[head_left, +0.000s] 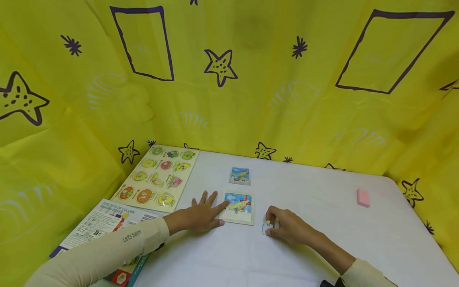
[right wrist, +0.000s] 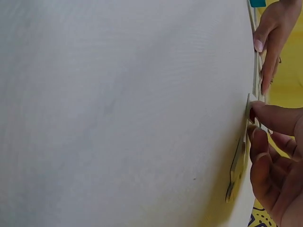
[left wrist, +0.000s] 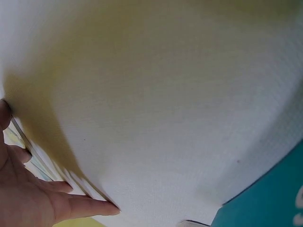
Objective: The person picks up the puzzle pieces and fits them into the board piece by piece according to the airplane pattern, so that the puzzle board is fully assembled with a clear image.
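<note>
A square airplane puzzle board (head_left: 238, 207) lies flat on the white table. My left hand (head_left: 203, 213) rests at its left side with fingers spread, the index fingertip on the board's edge; in the left wrist view the hand (left wrist: 33, 189) shows at the lower left. To the right of the board, my right hand (head_left: 289, 226) pinches a small puzzle piece (head_left: 266, 228) between thumb and finger, low over the table. The right wrist view shows this hand (right wrist: 279, 156) at the right edge. Behind the board lies a smaller airplane picture (head_left: 240, 175).
A fruit puzzle sheet (head_left: 156, 179) lies at the back left. Boxes (head_left: 92, 224) are stacked in front of it, partly under my left sleeve. A pink block (head_left: 363, 197) sits at the far right. Yellow patterned cloth (head_left: 229, 111) stands behind the table (head_left: 305, 183).
</note>
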`<state>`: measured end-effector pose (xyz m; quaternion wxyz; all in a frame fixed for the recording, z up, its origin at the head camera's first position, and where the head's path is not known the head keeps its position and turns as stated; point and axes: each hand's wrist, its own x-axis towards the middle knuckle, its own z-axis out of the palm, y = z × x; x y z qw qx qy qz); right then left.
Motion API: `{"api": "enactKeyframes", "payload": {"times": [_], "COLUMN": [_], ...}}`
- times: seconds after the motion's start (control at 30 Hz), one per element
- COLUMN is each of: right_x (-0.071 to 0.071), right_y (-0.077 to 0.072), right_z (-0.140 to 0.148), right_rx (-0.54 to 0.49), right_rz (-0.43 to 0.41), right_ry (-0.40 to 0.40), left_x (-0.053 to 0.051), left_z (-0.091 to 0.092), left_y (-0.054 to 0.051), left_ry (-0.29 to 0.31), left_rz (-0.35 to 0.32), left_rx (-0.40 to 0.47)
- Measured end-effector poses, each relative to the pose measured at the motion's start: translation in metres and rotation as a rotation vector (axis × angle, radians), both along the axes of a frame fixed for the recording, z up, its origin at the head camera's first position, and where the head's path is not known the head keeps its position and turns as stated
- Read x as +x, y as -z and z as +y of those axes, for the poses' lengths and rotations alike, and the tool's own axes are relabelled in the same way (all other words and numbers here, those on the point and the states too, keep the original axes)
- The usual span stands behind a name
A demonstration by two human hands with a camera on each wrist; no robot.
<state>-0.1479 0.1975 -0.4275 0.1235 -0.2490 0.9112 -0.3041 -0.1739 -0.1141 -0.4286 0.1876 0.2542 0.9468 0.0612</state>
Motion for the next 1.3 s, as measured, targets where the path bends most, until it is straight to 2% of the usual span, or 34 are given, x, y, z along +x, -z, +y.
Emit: {"api": "enactKeyframes", "payload": {"times": [0.23, 0.4, 0.63, 0.93, 1.3], "right_x": [-0.002, -0.002, 0.000, -0.001, -0.003], "right_y": [0.003, 0.005, 0.008, 0.009, 0.010], "right_z": [-0.003, -0.007, -0.011, -0.013, -0.013], "right_rx": [-0.049, -0.084, -0.075, -0.045, -0.123], "right_rz": [-0.002, 0.026, 0.049, 0.055, 0.005], "right_ry": [-0.056, -0.049, -0.014, -0.033, -0.056], "left_x": [-0.001, -0.001, -0.001, 0.000, 0.000], "left_z": [-0.001, -0.001, -0.001, -0.001, -0.002], "left_y": [0.004, 0.003, 0.003, -0.001, 0.001], "left_ry": [0.001, 0.003, 0.003, -0.016, -0.009], "left_rz": [0.002, -0.004, -0.001, -0.012, -0.013], "left_rx": [-0.002, 0.000, -0.001, -0.001, 0.000]}}
